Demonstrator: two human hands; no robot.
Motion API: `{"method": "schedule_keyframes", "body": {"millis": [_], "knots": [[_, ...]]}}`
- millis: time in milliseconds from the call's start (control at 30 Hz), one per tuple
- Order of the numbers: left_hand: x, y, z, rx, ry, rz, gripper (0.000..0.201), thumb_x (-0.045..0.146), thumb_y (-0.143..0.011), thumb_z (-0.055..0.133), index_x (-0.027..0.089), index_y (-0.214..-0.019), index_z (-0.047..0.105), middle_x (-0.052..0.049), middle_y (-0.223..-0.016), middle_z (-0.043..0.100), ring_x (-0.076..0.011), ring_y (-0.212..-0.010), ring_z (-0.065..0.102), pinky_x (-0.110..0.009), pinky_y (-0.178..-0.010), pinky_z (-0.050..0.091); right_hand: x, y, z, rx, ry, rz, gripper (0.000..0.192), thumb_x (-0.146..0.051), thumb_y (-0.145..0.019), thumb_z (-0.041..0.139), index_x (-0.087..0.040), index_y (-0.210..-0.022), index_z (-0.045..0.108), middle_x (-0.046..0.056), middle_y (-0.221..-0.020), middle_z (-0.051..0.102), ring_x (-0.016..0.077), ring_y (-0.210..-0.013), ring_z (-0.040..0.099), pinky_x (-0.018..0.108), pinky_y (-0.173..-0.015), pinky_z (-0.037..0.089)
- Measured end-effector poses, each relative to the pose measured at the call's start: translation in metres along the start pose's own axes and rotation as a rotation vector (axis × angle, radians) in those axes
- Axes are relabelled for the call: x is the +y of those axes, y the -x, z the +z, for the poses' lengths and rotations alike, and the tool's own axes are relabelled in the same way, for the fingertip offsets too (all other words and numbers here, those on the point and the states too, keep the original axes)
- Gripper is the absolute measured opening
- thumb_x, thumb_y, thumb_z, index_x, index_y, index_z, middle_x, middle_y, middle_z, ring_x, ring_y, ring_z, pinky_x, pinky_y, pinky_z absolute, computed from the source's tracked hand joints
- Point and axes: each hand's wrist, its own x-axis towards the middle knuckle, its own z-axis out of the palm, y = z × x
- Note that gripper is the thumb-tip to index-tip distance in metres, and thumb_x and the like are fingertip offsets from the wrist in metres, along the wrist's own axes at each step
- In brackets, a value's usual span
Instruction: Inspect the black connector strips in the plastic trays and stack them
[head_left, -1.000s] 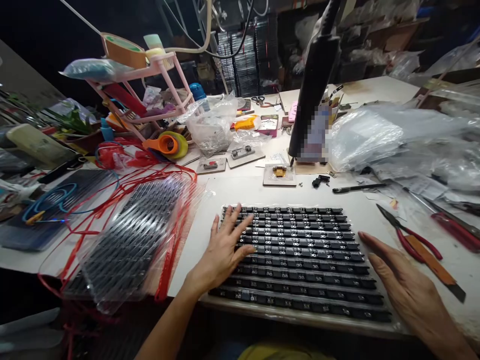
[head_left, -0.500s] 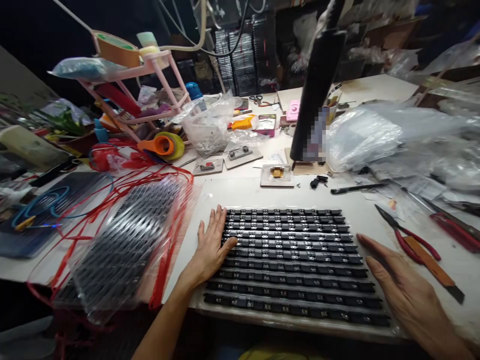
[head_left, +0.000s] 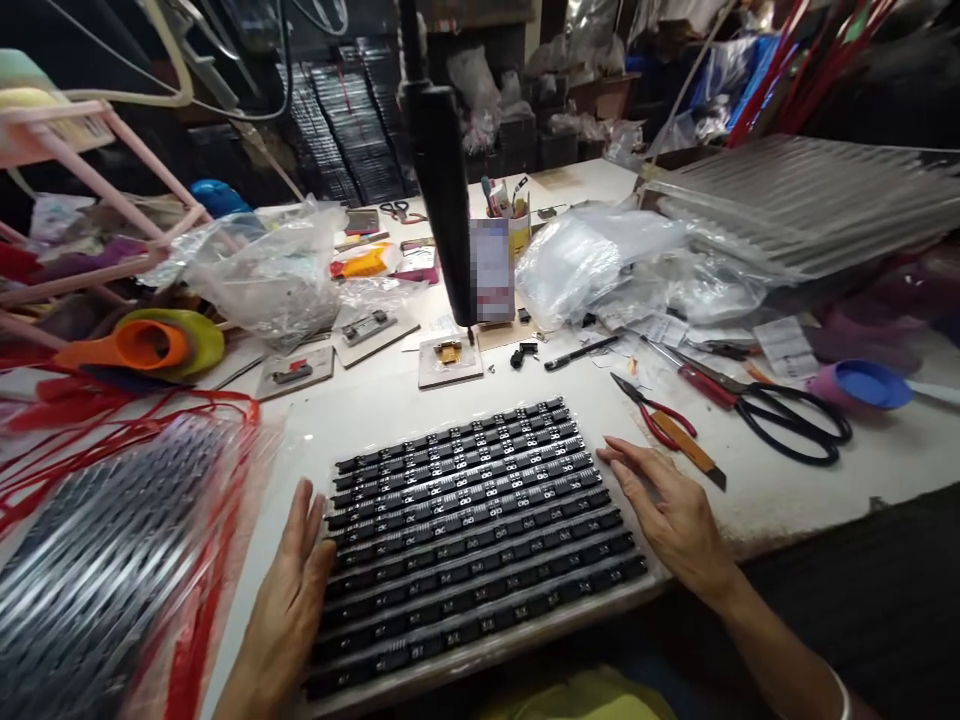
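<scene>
While your two hands bracket it, the tray of black strips (head_left: 480, 530) lies at the near edge of the table (head_left: 787, 480), its rows running left to right and tilting up toward the right. Your left hand (head_left: 289, 600) lies flat and open, holding nothing, fingers against the tray's left side; your right hand (head_left: 667, 515) is likewise flat and empty, touching the tray's right side. Both stand equally close. Just right of the tray lie the red-handled pliers (head_left: 656, 415), farther right the black scissors (head_left: 787, 415). Left of the tray lies a plastic-wrapped bundle (head_left: 97, 570); beyond it stands a black post (head_left: 442, 190).
</scene>
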Motion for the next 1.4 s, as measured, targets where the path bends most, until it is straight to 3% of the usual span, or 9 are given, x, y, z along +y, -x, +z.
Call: {"method": "schedule_keyframes", "body": {"millis": [133, 267, 467, 667, 933, 1233, 1400], "knots": [[0.014, 0.029, -0.002, 0.081, 0.046, -0.046, 0.069, 0.059, -0.088, 0.039, 0.039, -0.148, 0.013, -0.001, -0.155, 0.028, -0.0289, -0.135, 0.038, -0.051, -0.115, 0.023, -0.001, 0.001, -0.002, 0.07, 0.003, 0.01, 0.025, -0.029, -0.093, 0.048, -0.021, -0.112, 0.062, 0.005, -0.087, 0.073, 0.0213, -0.089, 0.066, 0.039, -0.083, 0.051], [0.023, 0.036, 0.001, 0.089, 0.059, -0.043, 0.069, 0.057, -0.089, 0.038, 0.037, -0.149, 0.012, -0.004, -0.155, 0.027, -0.0287, -0.135, 0.039, -0.05, -0.114, 0.026, -0.003, 0.0, -0.002, 0.102, 0.013, -0.01, 0.023, -0.029, -0.092, 0.048, -0.021, -0.108, 0.063, 0.005, -0.088, 0.073, 0.0214, -0.085, 0.066, 0.04, -0.082, 0.05], [0.001, 0.024, 0.003, 0.049, 0.026, -0.005, 0.069, 0.058, -0.087, 0.042, 0.036, -0.148, 0.018, -0.001, -0.153, 0.032, -0.0263, -0.138, 0.033, -0.048, -0.115, 0.022, -0.003, 0.0, -0.003, 0.079, 0.016, -0.048, 0.023, -0.027, -0.093, 0.049, -0.02, -0.11, 0.061, 0.006, -0.095, 0.072, 0.0212, -0.091, 0.064, 0.04, -0.084, 0.048], [0.002, 0.047, -0.001, 0.028, 0.016, -0.007, 0.068, 0.056, -0.087, 0.044, 0.037, -0.148, 0.019, -0.001, -0.154, 0.032, -0.0267, -0.139, 0.03, -0.05, -0.115, 0.02, -0.004, -0.001, -0.003, 0.035, 0.018, -0.093, 0.026, -0.029, -0.092, 0.05, -0.021, -0.115, 0.059, 0.006, -0.098, 0.072, 0.0215, -0.094, 0.065, 0.042, -0.089, 0.045], [-0.013, 0.066, 0.002, -0.021, -0.173, 0.131, 0.102, 0.055, -0.067, 0.069, 0.034, -0.15, 0.013, -0.002, -0.157, 0.022, -0.0319, -0.142, 0.022, -0.052, -0.115, 0.017, -0.003, 0.002, -0.003, 0.031, 0.028, -0.15, 0.03, -0.026, -0.091, 0.051, -0.021, -0.121, 0.056, 0.005, -0.101, 0.072, 0.0214, -0.097, 0.064, 0.042, -0.09, 0.044], [0.003, 0.052, 0.004, -0.011, -0.299, 0.179, 0.101, 0.054, -0.072, 0.067, 0.028, -0.151, 0.007, -0.008, -0.158, 0.017, -0.0302, -0.143, 0.019, -0.05, -0.115, 0.022, -0.004, -0.002, -0.001, -0.115, 0.071, -0.177, 0.035, -0.029, -0.094, 0.045, -0.022, -0.127, 0.052, 0.008, -0.122, 0.064, 0.0224, -0.112, 0.059, 0.042, -0.093, 0.044], [-0.016, 0.058, -0.002, 0.043, -0.375, 0.242, 0.097, 0.053, -0.077, 0.062, 0.025, -0.151, 0.005, -0.011, -0.158, 0.015, -0.0313, -0.143, 0.02, -0.051, -0.114, 0.023, -0.009, 0.005, 0.003, -0.088, 0.071, -0.119, 0.032, -0.029, -0.095, 0.043, -0.02, -0.124, 0.055, 0.008, -0.12, 0.065, 0.022, -0.113, 0.059, 0.042, -0.095, 0.044]]}}
